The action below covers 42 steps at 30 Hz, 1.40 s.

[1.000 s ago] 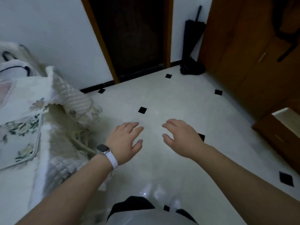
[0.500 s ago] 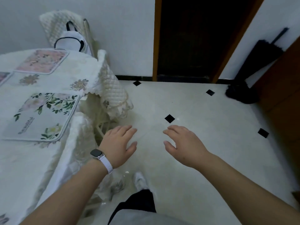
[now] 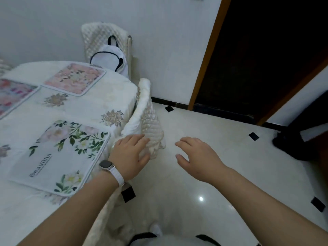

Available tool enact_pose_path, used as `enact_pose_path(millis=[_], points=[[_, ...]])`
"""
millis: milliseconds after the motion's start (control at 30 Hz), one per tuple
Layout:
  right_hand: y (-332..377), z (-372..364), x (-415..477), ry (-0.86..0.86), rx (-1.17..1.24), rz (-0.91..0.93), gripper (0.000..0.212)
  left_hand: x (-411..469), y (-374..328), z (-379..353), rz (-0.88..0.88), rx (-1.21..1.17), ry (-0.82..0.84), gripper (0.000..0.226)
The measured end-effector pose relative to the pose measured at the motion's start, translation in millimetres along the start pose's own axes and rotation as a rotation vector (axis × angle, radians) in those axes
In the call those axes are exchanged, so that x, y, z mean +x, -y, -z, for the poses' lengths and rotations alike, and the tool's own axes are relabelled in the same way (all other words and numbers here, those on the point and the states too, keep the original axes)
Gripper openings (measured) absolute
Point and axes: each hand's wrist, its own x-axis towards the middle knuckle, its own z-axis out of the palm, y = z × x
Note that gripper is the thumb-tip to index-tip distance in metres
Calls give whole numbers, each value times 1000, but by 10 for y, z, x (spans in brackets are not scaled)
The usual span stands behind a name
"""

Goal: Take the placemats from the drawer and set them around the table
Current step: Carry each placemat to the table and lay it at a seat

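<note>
Lying flat on the worktop point(image 3: 110, 96), over its white quilted cloth point(image 3: 150, 121), are 3 placemats, all rounded-corner rectangles w/ pale edging. Far left is a pink-and-multicolour placemat point(image 3: 12, 96), cut off by the frame; next a pink floral placemat point(image 3: 74, 79) at the far edge; nearest, a white placemat point(image 3: 58, 157) w/ green leaves, pale blooms and the word "Beautiful". Beyond, a chair point(image 3: 95, 38) in a quilted cover carries a white bag point(image 3: 110, 59) w/ black trim, contents hidden. Left hand point(image 3: 129, 157), watch point(image 3: 106, 165) on wrist, hovers fingers straight over the cloth's hanging corner; contact unclear. Right hand point(image 3: 197, 157), well apart from it, is spread and empty above the tiled floor point(image 3: 230, 183).
</note>
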Motion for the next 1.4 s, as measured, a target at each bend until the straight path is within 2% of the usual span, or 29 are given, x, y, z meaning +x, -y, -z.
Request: enact_pose_path(millis=[200,367,567,733,867,933,1100,1267,1400], points=[[267,12,1008,45,-46,223,44,-29,784,193,278,42,-33,44],[621,-189,1848,91,10,435,42,-304,1227,215,495,76,-28,43],[1134,-423,2763,229,67,753,47,-494,1475,248,838,135,24,46],[1403,-558,3437,348,89,873,47,-554,1502,332,1174,90,-18,56],[1596,-765,3845,442,79,862,51,-621,1493,344,1432,-73,-132,49],[1694,-861,3953,519,69,807,53,-679,1480,312,1550,-163,-204,38],[1889,-1160,4088,703,124,674,58,-820,1450,221,1838,-402,-413,33],[2017,-1380,4131,813,103,499,62,-967,1600,-7,1985,-458,-353,38],[2036,-1480,4113,908,179,369,54,-994,1774,-200,2094,-634,-460,42]])
